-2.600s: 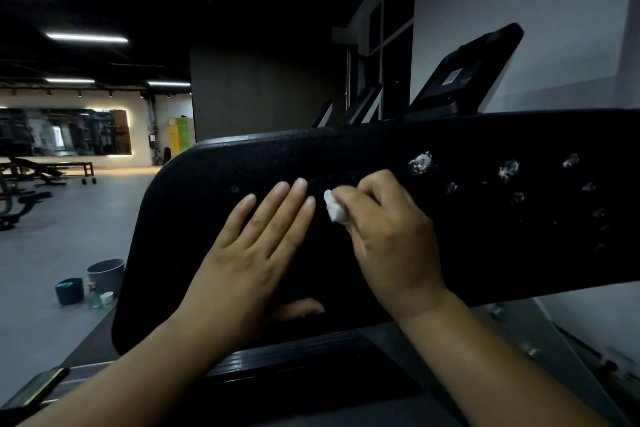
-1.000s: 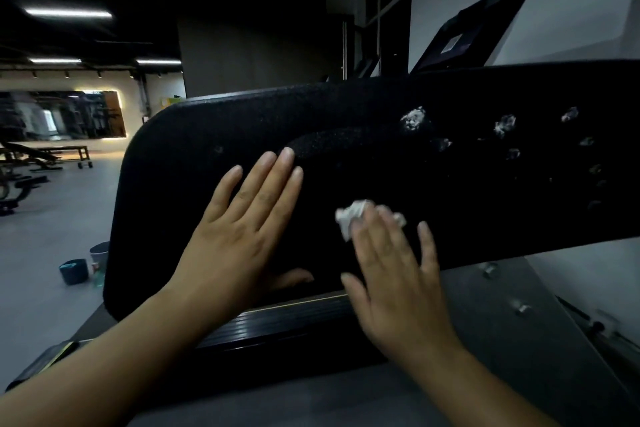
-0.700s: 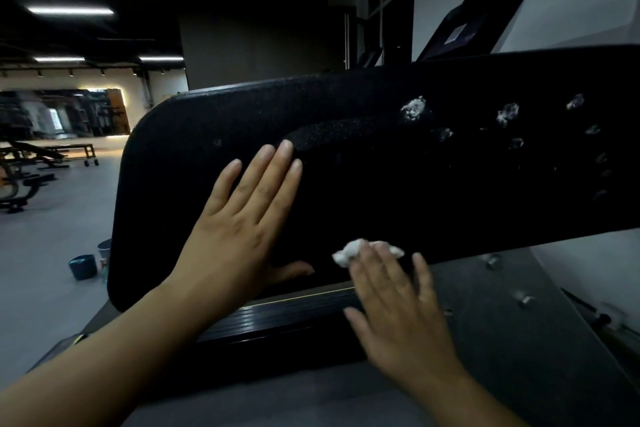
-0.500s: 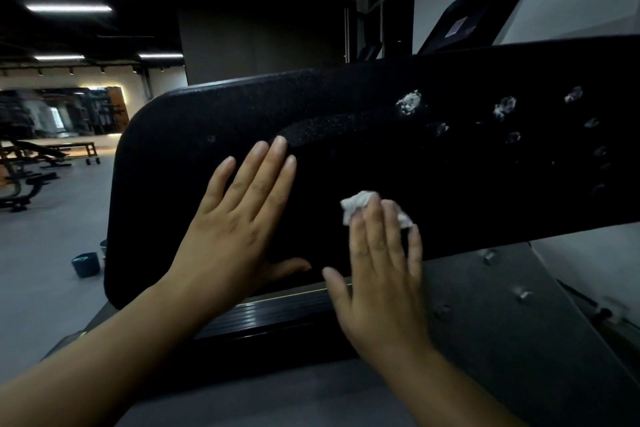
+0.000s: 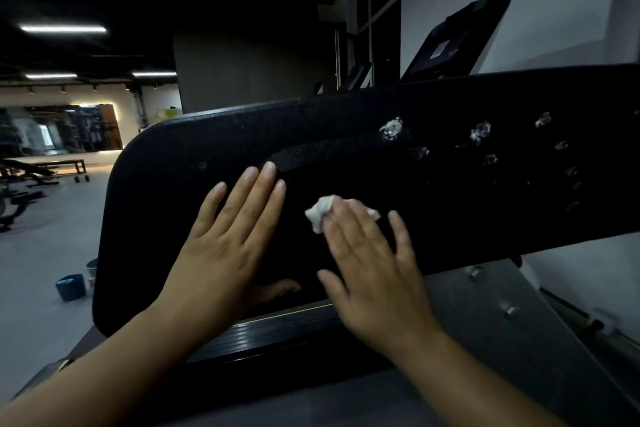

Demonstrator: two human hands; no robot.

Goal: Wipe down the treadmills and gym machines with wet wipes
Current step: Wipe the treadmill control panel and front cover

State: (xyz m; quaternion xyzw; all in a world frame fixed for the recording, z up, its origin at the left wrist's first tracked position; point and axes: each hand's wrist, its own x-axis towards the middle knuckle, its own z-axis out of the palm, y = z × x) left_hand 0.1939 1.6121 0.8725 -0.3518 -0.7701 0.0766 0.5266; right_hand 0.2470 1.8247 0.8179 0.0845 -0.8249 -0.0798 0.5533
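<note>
A wide black treadmill console panel (image 5: 467,204) fills the middle of the view, tilted up toward me. My left hand (image 5: 228,239) lies flat on its left part, fingers straight and together. My right hand (image 5: 370,263) presses a crumpled white wet wipe (image 5: 320,213) against the panel with straight, spread fingers; most of the wipe is hidden under the fingertips. White smudges (image 5: 391,128) dot the panel's upper right.
A second treadmill console (image 5: 453,42) stands behind, by the white wall. A dark bucket (image 5: 71,286) sits on the grey floor at left. Weight benches (image 5: 41,170) stand far left. The treadmill's grey side frame (image 5: 519,340) runs below the panel.
My right hand first pinched the wipe higher up, then flattened and rubbed it down and back up on the panel. My left hand stayed flat in place.
</note>
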